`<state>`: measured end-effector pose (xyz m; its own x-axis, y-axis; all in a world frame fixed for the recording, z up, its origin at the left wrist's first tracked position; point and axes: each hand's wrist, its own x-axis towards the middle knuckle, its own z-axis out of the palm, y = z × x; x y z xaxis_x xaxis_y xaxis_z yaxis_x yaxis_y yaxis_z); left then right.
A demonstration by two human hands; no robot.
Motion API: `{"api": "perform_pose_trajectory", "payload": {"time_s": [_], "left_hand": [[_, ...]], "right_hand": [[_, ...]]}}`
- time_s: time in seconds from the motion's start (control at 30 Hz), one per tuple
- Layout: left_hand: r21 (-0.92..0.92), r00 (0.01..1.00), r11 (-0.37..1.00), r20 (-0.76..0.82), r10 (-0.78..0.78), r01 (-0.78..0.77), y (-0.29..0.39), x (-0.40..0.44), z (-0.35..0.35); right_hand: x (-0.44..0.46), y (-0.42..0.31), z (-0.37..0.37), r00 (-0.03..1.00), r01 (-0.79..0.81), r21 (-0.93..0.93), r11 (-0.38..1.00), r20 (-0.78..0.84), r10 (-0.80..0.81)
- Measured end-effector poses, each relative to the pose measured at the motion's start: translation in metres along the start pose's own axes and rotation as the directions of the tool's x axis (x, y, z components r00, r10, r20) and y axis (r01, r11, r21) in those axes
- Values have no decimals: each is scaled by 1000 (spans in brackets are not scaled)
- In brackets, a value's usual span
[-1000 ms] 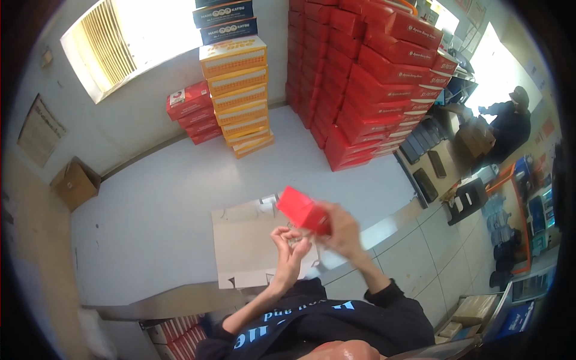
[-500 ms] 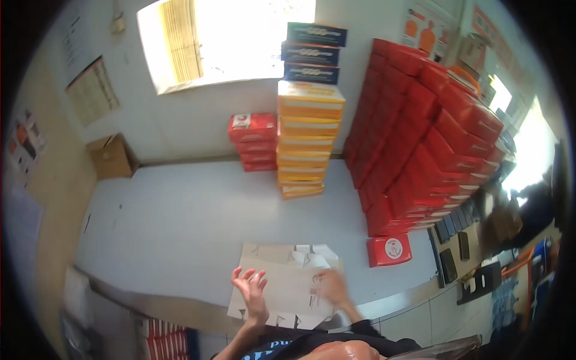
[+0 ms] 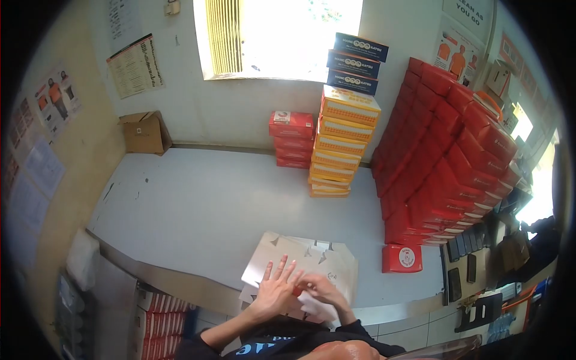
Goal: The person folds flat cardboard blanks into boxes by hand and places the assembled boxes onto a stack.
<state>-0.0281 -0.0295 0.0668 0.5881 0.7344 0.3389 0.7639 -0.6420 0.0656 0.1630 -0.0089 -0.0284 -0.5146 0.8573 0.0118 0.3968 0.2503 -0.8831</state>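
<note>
A flat cardboard box blank (image 3: 339, 255), pale inside with notched flaps, lies at the table's front edge. Its near side is bent up under my hands, and a spot of red shows between them. My left hand (image 3: 277, 295) is open, fingers spread, over the left part of the blank. Close beside it, my right hand (image 3: 324, 289) has its fingers bent and closed on the folded part of the blank; the fingertips are partly hidden.
Behind stand a yellow box stack (image 3: 345, 129) topped by dark blue boxes (image 3: 357, 63), and a short red stack (image 3: 292, 141). A tall wall of red boxes (image 3: 444, 156) rises at right, near a single red box (image 3: 402, 258). A brown carton (image 3: 144, 133) sits back left.
My left hand has turned from palm-up to spread over the blank, and my right hand has moved in beside it. The blank's near side is now bent up. The view has shifted left.
</note>
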Motion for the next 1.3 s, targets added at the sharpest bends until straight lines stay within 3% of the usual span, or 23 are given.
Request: {"api": "perform_pose_trajectory", "payload": {"time_s": [0.07,0.1,0.2,0.23,0.27,0.33,0.37,0.43,0.47,0.53,0.6,0.7,0.77,0.8,0.9,0.93,1.0,1.07,1.13,1.17,1.2,1.27,1.3], "left_hand": [[-180,748,900,631,-205,398,-4,6,-14],[-285,914,920,375,-152,269,-6,-3,-9],[-337,887,889,438,-145,312,-7,14,-67],[-448,847,802,515,-131,396,-15,10,-62],[-449,849,803,513,-126,391,-17,7,-64],[-764,839,511,525,140,393,-18,1,-69],[-730,709,474,652,267,493,-19,6,-72],[-798,726,333,598,339,502,-18,5,-81],[-843,748,182,534,394,506,-19,4,-88],[-784,641,292,618,455,548,-32,4,-100],[-772,673,19,566,476,636,-38,-4,-95],[-819,760,-69,492,424,569,-42,-4,-101],[-804,788,-165,481,384,571,-45,-6,-102],[-805,791,-168,478,382,568,-44,-4,-101],[-827,813,96,563,151,555,-29,9,-115],[-826,812,94,564,149,556,-24,8,-111],[-887,920,-247,364,143,389,-19,3,-99],[-928,931,-166,296,215,334,-22,5,-93],[-941,939,-86,334,-78,328,-12,13,-88],[-962,908,-197,249,-336,191,-5,18,-90],[-963,908,-199,243,-342,183,-6,20,-90],[-820,796,-556,244,-554,-135,-11,24,-89],[-828,809,-520,150,-568,-212,-9,24,-86]], "right_hand": [[-8,-83,-51,973,176,-386,905,-71,-219],[-12,-108,-62,902,177,-460,870,-279,-331],[-42,-132,-77,386,145,-471,870,-783,-488],[-56,-138,-78,394,287,-147,946,-882,-257],[-50,-137,-77,390,287,-150,946,-884,-259],[-32,-134,-74,775,274,34,961,-599,-200],[-32,-142,-74,923,102,73,992,-378,-67],[-29,-140,-81,964,229,57,972,-150,-218],[-33,-147,-90,966,256,109,961,-61,-251],[-39,-165,-106,949,315,319,894,-99,-299],[-34,-178,-119,939,339,171,925,-115,-323],[-28,-197,-124,969,240,408,881,-157,-191],[-19,-203,-131,847,531,116,839,-89,-524],[-17,-208,-126,847,531,115,839,-85,-525],[-7,-223,-96,834,468,-534,704,4,-552],[-5,-224,-89,808,541,-542,643,122,-577],[-4,-222,-88,787,568,-514,643,110,-607],[4,-218,-88,710,608,-558,565,63,-702],[1,-217,-89,620,638,-601,482,28,-784],[-10,-216,-89,656,569,-599,564,-84,-750],[-17,-215,-89,684,496,-585,641,-192,-704],[-6,-203,-76,579,724,-432,538,-44,-814],[-2,-194,-77,543,711,-484,511,-85,-836]]}}
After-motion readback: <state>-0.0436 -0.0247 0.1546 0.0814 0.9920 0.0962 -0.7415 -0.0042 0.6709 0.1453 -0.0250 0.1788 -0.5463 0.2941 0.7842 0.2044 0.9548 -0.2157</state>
